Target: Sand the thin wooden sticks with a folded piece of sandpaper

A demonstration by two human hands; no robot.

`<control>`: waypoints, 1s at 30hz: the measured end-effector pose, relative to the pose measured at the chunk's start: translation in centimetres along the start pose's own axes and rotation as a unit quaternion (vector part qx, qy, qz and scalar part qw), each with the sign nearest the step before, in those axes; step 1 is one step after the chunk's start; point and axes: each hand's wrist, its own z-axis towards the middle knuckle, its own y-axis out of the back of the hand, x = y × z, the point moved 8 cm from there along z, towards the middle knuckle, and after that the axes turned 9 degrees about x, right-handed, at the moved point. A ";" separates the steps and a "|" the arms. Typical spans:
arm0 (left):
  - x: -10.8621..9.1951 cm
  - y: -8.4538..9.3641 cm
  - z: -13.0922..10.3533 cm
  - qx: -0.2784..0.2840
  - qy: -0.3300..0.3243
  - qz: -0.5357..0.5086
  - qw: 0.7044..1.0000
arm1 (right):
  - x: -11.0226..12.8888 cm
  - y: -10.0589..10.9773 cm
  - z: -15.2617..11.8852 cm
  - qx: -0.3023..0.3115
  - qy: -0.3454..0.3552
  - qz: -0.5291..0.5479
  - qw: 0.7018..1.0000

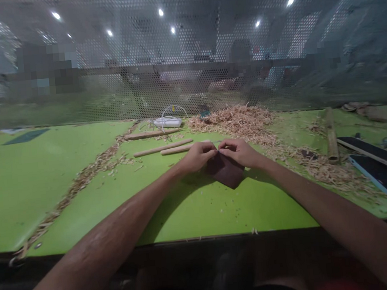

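Observation:
A dark reddish-brown sheet, by its look sandpaper [228,171], hangs with a corner downward just above the green table top. My left hand [198,156] pinches its upper left edge between thumb and fingers. The fingers of my right hand [240,152] are closed on its upper right edge, close to the left hand. Just behind the left hand lies a round wooden stick [175,150], its right end partly covered by that hand. A second wooden stick [163,147] lies beside it, farther back.
Wood shavings [235,121] are heaped behind my hands and trail to the right. A white power strip with cable [167,122] and a flat wooden piece [152,133] lie at the back. Two phones [382,176] and a bamboo piece [331,135] lie right. A mesh screen [174,74] stands behind.

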 end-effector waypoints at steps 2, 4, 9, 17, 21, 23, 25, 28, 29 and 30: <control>-0.2 -0.2 0.0 0.009 -0.011 -0.002 1.000 | 0.1 -0.2 0.0 0.018 -0.003 0.000 1.000; -0.4 -0.4 0.0 0.017 -0.018 -0.006 1.000 | 0.2 -0.1 -0.1 0.026 -0.007 0.007 1.000; -0.6 -0.7 0.0 0.026 -0.013 -0.029 0.999 | 0.4 0.1 -0.1 0.030 -0.017 0.041 0.999; 0.1 -0.6 0.2 0.007 0.017 -0.047 0.999 | -0.5 0.1 -0.2 0.001 -0.046 0.046 0.998; 0.7 -0.6 0.0 0.009 0.039 -0.047 0.998 | -1.1 -0.4 -0.2 0.021 -0.065 0.059 0.996; 0.7 -0.8 -0.1 0.024 0.043 -0.047 0.998 | -1.1 -0.4 -0.3 0.029 -0.070 0.058 0.995; 0.6 -1.0 -0.2 0.041 0.041 -0.047 0.997 | -0.8 -0.5 -0.3 0.038 -0.066 0.047 0.996; 0.1 -1.1 -0.2 0.063 0.023 -0.052 0.996 | -0.2 -0.7 -0.2 0.054 -0.056 0.053 0.995; -0.1 -1.1 -0.2 0.070 0.017 -0.054 0.996 | -0.2 -0.9 -0.2 0.060 -0.057 0.063 0.995; -0.2 -1.1 -0.2 0.076 0.013 -0.056 0.995 | -0.2 -1.0 -0.3 0.066 -0.062 0.074 0.993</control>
